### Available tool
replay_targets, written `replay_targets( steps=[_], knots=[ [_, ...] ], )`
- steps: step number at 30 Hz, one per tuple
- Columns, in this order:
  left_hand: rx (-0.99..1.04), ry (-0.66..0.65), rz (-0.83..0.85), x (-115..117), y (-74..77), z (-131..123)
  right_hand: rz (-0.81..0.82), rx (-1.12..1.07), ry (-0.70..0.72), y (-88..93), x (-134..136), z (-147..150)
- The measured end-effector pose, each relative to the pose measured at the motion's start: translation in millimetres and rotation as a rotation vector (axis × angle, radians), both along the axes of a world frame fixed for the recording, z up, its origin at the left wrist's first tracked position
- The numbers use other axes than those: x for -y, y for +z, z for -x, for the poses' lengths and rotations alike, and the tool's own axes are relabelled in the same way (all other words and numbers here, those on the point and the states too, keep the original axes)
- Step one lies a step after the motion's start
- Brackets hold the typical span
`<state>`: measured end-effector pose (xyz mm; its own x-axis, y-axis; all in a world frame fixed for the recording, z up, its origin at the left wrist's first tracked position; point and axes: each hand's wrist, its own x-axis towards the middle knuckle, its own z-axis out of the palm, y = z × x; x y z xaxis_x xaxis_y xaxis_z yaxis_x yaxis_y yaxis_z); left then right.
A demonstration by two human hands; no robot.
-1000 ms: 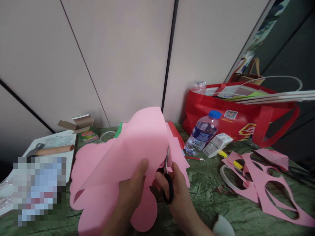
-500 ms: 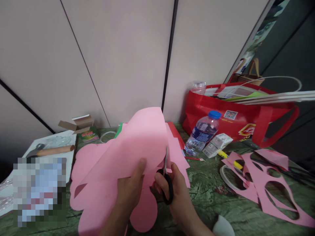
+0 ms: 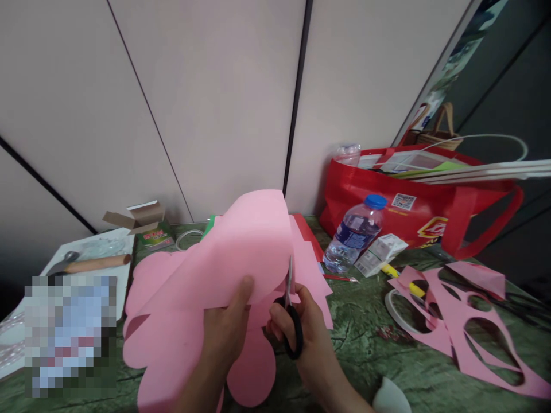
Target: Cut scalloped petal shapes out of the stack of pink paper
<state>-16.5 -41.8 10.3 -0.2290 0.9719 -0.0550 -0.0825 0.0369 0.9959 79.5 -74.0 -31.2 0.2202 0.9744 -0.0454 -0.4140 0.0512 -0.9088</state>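
My left hand [image 3: 230,321] grips a large pink sheet of paper [image 3: 241,252] near its lower edge, thumb on top and fingers hidden beneath. The sheet curls upward and away from me. In my right hand [image 3: 307,321] is a pair of scissors [image 3: 294,330] with black handles, fingers through the loops. Their blades point away from me and lie at the right edge of the sheet. Whether the blades are closed is hard to see. Under the sheet lie rounded pink paper shapes [image 3: 172,344] and more pink sheets.
On the right are pink paper offcuts with holes [image 3: 456,315], a tape roll, a water bottle [image 3: 355,232], a small white box [image 3: 381,255] and a red bag [image 3: 387,189]. To the left, a hammer [image 3: 97,263] lies on a white board beside an open green box [image 3: 157,235].
The scissor blades look slightly closer together at the sheet's right edge. Both hands and the pink sheet have hardly moved.
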Motion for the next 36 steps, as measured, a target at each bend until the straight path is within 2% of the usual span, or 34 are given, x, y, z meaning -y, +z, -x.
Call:
replay_targets(
  steps=[4,8,15,23,36],
  knots=[
    [0.083,-0.003,-0.013,1,1.1,-3,0.054,-0.027,0.024,6.9,2,0],
    [0.12,0.037,-0.028,2,1.8,-6,0.069,-0.003,0.034,3.8,1,-1],
    [0.066,0.022,-0.022,0,4.5,-2,0.075,0.002,0.037,6.1,0,-1],
    [-0.06,0.032,-0.032,-1,-0.3,2,0.089,0.027,0.05,7.2,1,-1],
    [0.102,-0.014,-0.01,-3,1.5,4,0.148,0.046,0.035,9.9,1,0]
  ],
)
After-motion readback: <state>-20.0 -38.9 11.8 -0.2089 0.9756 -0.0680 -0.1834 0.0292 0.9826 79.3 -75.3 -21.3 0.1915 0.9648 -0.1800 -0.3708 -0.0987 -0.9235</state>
